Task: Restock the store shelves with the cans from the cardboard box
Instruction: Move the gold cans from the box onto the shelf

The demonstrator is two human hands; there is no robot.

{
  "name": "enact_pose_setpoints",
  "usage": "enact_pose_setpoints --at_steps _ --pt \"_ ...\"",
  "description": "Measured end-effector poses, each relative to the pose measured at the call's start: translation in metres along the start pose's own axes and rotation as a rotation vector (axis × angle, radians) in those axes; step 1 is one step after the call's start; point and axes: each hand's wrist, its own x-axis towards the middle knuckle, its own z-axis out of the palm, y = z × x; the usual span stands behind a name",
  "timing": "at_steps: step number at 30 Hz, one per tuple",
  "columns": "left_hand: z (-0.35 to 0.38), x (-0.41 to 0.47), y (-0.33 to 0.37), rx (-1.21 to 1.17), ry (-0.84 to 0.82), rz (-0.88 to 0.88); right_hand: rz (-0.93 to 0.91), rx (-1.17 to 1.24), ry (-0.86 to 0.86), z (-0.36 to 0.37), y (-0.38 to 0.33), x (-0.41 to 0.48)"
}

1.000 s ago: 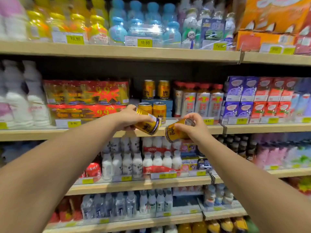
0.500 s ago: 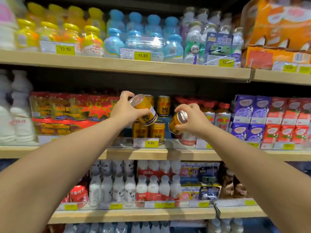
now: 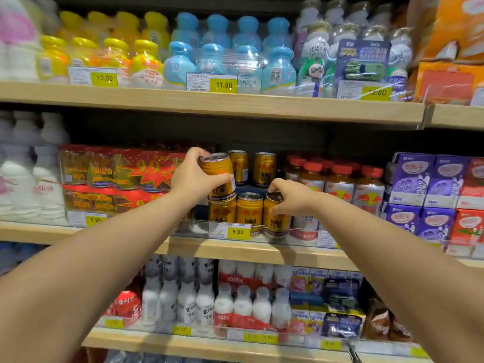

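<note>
The left hand (image 3: 192,179) is wrapped round the left can (image 3: 218,174), fingers over the rim and thumb across the label. This can hangs directly above the front-left can (image 3: 222,213) on the middle shelf (image 3: 262,254). Its base is at the lower can's lid, but I cannot tell whether they touch. Its long axis is close to upright, with the top leaning a little to the left, so it looks to need only a small straightening and a short drop to stack. The left hand is the one placed for that.

The right hand (image 3: 293,199) grips the right can (image 3: 276,221) from above and from the right, fingertips on the lid. That can stands upright in the front row, just beside the middle can (image 3: 249,209), behind the clear rail with the price tag (image 3: 237,231). It seems to be on the shelf already, though its foot is blurred behind the rail. Two back cans (image 3: 264,169) stand higher up behind the row. The cardboard box is out of sight.

Half a second ago both cans were in the air and tipped well over, lids toward me, and the front row held only two cans. Since then the right can has come down and turned upright to make a third in the row. The left can has swung nearly vertical and settled over the front-left one.
</note>
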Motion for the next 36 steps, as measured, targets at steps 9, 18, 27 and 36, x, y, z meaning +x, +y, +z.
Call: enact_pose_setpoints --at_steps 9,18,27,36 --pt "0.012 0.003 0.000 -0.027 -0.007 -0.004 -0.081 -0.088 0.165 -0.002 -0.011 -0.003" --pt "0.024 0.010 0.005 0.045 -0.016 -0.104 -0.093 0.101 0.311 0.019 -0.044 -0.006" --pt "0.038 -0.016 -0.018 -0.223 -0.073 -0.172 0.009 0.238 0.325 0.038 -0.067 0.001" --pt "0.035 -0.043 -0.032 -0.219 -0.170 -0.111 0.080 0.326 0.280 0.055 -0.083 0.005"
